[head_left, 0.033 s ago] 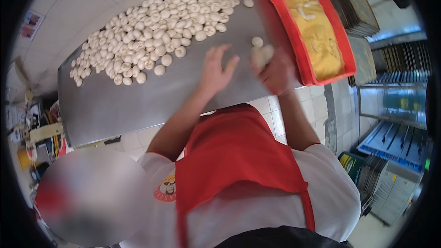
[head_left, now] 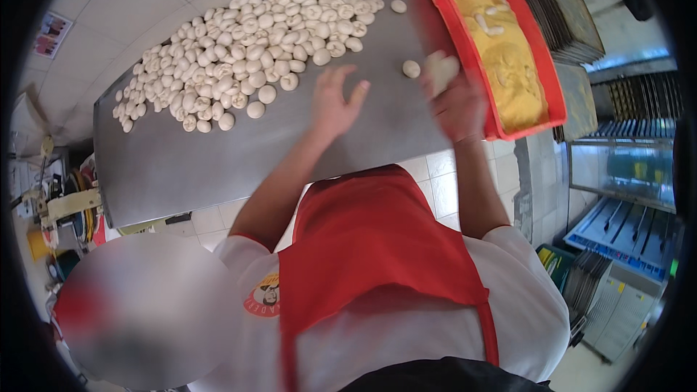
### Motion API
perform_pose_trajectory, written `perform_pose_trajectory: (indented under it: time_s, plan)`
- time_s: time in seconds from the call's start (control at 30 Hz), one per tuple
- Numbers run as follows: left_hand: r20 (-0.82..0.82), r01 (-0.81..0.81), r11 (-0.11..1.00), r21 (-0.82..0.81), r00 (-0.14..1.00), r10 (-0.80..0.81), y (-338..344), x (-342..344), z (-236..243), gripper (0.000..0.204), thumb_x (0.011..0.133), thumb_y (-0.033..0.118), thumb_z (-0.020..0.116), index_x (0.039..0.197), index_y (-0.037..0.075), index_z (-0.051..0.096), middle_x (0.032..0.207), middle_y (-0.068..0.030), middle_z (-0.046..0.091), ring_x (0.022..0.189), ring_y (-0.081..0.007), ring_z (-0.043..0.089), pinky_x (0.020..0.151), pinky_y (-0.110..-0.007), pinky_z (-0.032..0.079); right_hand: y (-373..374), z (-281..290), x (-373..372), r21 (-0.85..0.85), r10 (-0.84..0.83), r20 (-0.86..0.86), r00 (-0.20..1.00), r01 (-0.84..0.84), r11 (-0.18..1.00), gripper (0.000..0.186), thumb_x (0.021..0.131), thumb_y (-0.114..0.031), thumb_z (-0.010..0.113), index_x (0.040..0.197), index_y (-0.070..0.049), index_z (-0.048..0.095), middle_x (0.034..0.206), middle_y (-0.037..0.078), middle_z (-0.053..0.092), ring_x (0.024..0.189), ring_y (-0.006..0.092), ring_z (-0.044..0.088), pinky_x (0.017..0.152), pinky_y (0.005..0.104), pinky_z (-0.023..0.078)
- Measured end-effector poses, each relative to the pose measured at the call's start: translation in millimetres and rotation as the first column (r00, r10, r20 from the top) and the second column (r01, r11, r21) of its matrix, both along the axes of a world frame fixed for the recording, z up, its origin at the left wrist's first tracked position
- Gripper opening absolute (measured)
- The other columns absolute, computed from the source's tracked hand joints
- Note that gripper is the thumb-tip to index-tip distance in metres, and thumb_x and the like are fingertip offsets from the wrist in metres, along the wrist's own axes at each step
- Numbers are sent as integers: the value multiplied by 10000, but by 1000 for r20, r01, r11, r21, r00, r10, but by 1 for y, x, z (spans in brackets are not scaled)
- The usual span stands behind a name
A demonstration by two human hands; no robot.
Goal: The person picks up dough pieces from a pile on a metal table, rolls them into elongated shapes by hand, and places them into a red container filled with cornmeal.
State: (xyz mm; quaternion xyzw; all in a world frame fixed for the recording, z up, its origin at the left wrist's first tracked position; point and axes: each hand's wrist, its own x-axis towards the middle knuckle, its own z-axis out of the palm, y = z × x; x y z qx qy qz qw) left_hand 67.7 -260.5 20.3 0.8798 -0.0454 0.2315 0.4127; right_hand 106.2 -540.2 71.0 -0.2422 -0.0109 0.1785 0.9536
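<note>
I see table [head_left: 290, 131] before me. Heap of dough balls [head_left: 247, 47] spreads over its far left part. Two loose balls [head_left: 398, 6] lie right of heap, near far edge. My left hand [head_left: 338, 101] sits just nearer me than heap; my right hand [head_left: 457, 105] just left of tub [head_left: 541, 54], dough lumps [head_left: 441, 71] at its fingers. One ball [head_left: 411, 69] between hands, beyond them. Tub at table's right end, dough strips [head_left: 491, 27] on powder [head_left: 506, 58] inside. Tray stack [head_left: 560, 11] right of tub.
</note>
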Motion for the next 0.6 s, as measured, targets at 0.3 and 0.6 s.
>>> perform_pose_trajectory:
  time_s: [0.3,0.6]
  plan:
    - [-356,-54,828,558,886,298,122,49,-37,344,884,172,790,1189,56,679,1195,-176,688,1119,-380,698,855,-502,592,-2,-113,100,-845,319,288,903,396,-360,506,980,-315,767,1370,-20,638,1283,235,694,1167,329,698,983,452,557]
    - [-557,-344,731,-589,828,-59,146,-97,-46,239,980,35,703,1216,67,720,1141,-91,731,1028,-177,698,901,-360,574,-18,-80,24,-998,489,51,871,60,-3,402,934,-135,798,1304,-49,668,1160,168,749,1019,281,744,892,384,585]
